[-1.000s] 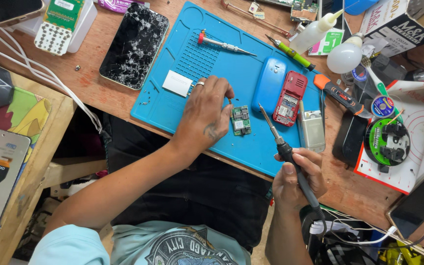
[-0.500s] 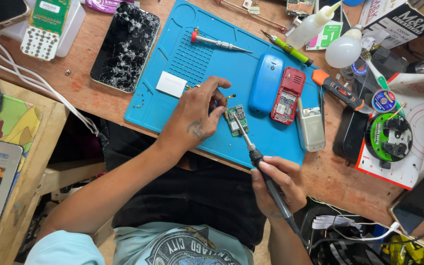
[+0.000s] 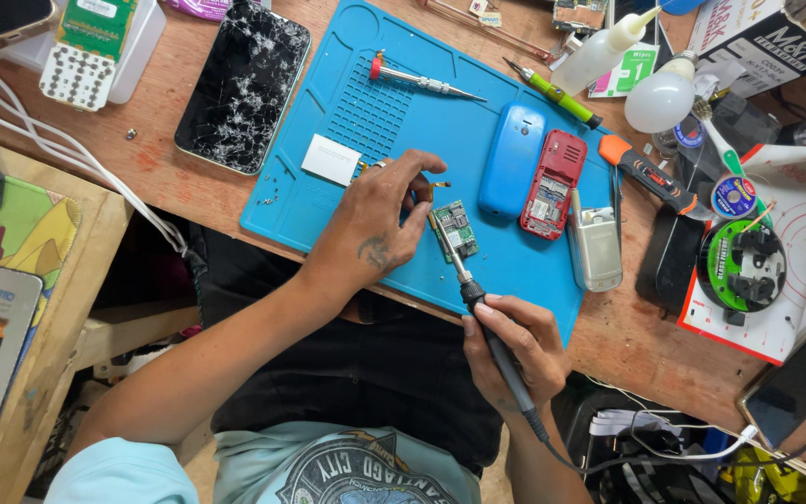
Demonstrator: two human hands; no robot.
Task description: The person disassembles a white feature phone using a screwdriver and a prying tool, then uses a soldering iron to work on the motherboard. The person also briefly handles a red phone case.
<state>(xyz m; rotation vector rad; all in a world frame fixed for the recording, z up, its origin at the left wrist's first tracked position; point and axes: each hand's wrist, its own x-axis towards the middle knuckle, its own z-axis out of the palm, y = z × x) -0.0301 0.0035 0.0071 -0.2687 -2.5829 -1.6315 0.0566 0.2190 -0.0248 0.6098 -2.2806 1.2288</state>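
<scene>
Left hand (image 3: 380, 224) pinches a small green circuit board (image 3: 454, 231) on the blue silicone mat (image 3: 375, 103); right hand (image 3: 513, 353) grips a black soldering iron (image 3: 492, 345), tip touching the board.

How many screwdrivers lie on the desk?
2 that I can see: a red-tipped screwdriver on the blue mat, and a green screwdriver at the mat's top edge. More may be hidden among the clutter.

One view only, from your head, looking almost straight down at the surface (image 3: 188, 191) and your lap. It sits close: the blue mat (image 3: 515, 271) fills mid-frame, your forearms enter from the bottom edge, and the far edge of the surface is cut off at top.
</scene>
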